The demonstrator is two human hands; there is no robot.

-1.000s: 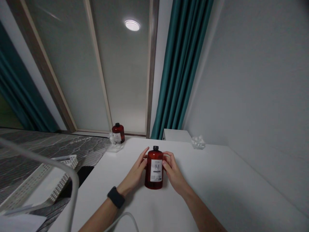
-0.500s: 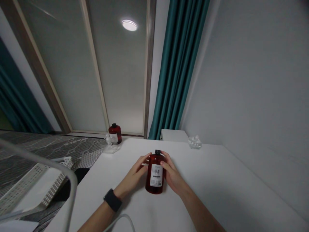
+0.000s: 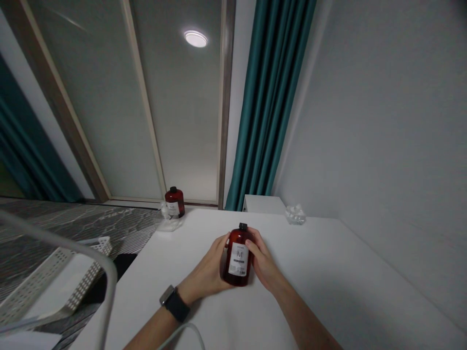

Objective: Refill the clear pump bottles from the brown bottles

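Observation:
Between my two hands is a dark red-brown bottle (image 3: 239, 260) with a black cap and a white label bearing a large M. It tilts slightly to the right, over the white table (image 3: 299, 282). My left hand (image 3: 210, 267), with a black watch on the wrist, cups the bottle's left side and lower edge; some of its fingers are hidden behind the bottle. My right hand (image 3: 264, 260) grips the right side, thumb on the front by the label and fingers behind.
A second red-brown bottle (image 3: 174, 202) stands at the table's far left corner beside clear plastic wrap (image 3: 170, 223). Crumpled clear plastic (image 3: 295, 215) lies at the far edge near a white box (image 3: 264, 204). A white perforated basket (image 3: 78, 291) and a grey curved tube (image 3: 109, 287) are at left.
The bottle has risen a little and now tilts, shifted slightly right. My left hand has moved from its upper side to cup its side and lower edge; my right hand keeps its grip.

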